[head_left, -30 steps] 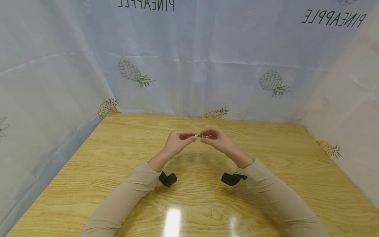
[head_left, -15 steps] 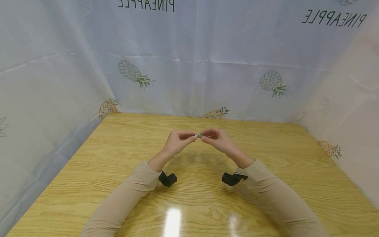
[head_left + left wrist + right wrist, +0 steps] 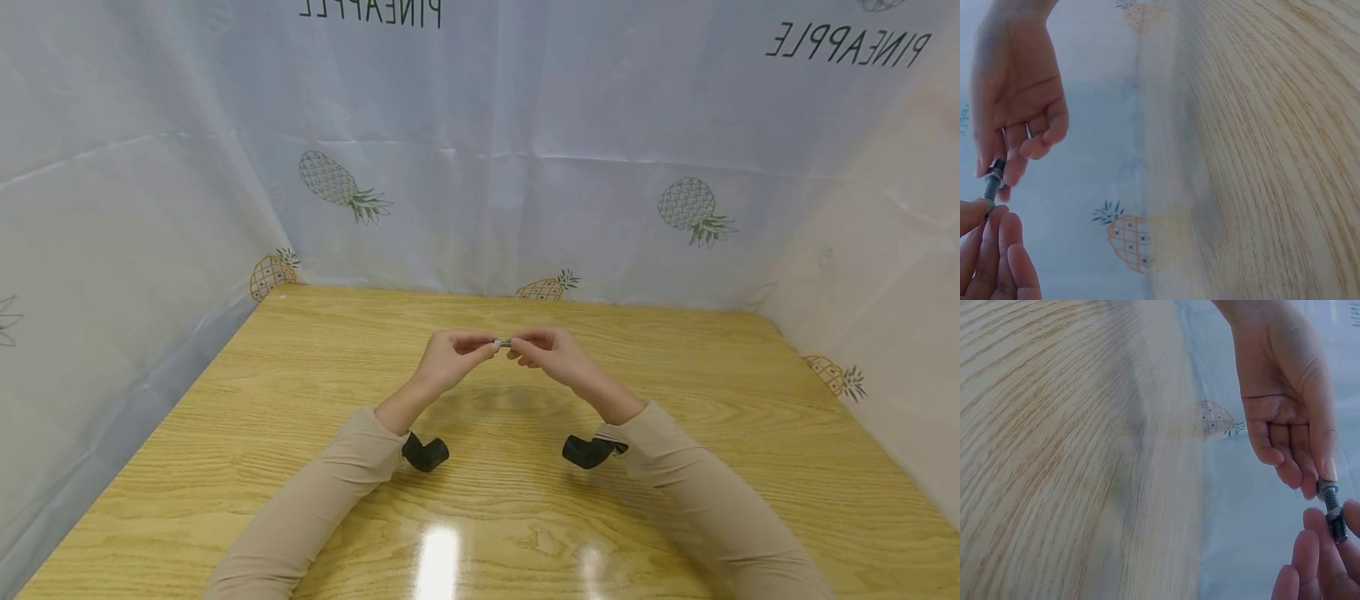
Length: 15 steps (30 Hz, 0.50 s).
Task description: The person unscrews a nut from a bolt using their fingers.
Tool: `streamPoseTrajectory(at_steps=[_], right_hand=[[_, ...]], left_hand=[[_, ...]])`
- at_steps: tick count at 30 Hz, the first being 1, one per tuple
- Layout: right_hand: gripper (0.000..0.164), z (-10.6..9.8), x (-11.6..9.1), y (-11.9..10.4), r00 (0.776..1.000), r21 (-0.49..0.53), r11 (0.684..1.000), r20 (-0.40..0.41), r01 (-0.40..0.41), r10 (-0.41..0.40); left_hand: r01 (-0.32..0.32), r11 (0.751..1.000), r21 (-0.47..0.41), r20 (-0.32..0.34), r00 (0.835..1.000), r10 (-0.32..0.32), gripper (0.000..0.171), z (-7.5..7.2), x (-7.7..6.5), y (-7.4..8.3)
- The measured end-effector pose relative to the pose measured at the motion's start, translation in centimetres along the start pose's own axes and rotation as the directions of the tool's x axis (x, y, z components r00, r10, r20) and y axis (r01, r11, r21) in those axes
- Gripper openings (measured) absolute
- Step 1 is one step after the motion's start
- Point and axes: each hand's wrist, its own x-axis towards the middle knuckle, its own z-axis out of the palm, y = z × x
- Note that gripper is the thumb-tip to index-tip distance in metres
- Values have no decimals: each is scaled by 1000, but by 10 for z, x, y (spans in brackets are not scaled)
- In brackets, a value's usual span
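Observation:
A small metal bolt is held level above the table, between both hands. My left hand pinches its head end between thumb and fingertips. A nut sits on the threaded shank, near the other end. My right hand has its thumb and fingers on either side of this nut, pinching it. Bare thread shows between the head and the nut in the left wrist view, where the bolt appears tilted. Fingers partly hide the nut and the bolt's head in the head view.
The wood-grain table lies below the hands. A pale curtain printed with pineapples hangs along its back and sides. Black curved pieces stick out at the left cuff and right cuff.
The right thumb and fingers have shifted on the nut end, with the lower fingers now curled into view. They cover the bolt's far end, which showed before. The left hand stays in place.

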Motion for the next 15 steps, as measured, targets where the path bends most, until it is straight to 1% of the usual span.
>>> streamPoseTrajectory(at_steps=[4,7,12,15], right_hand=[[33,0,0,1,999,-25,999,-28,30,-31],[36,0,0,0,999,-19,999,-36,28,-29],[42,0,1,-1,1000,9,1000,10,-5,5],[43,0,1,-1,999,2,1000,38,-17,17]], left_hand=[[-11,1000,-2,7,1000,11,29,-1,1,0],[-17,1000,-3,10,1000,17,29,-1,1,0],[-17,1000,-4,9,1000,17,30,-1,1,-1],[-8,1000,-2,10,1000,8,29,-1,1,-1]])
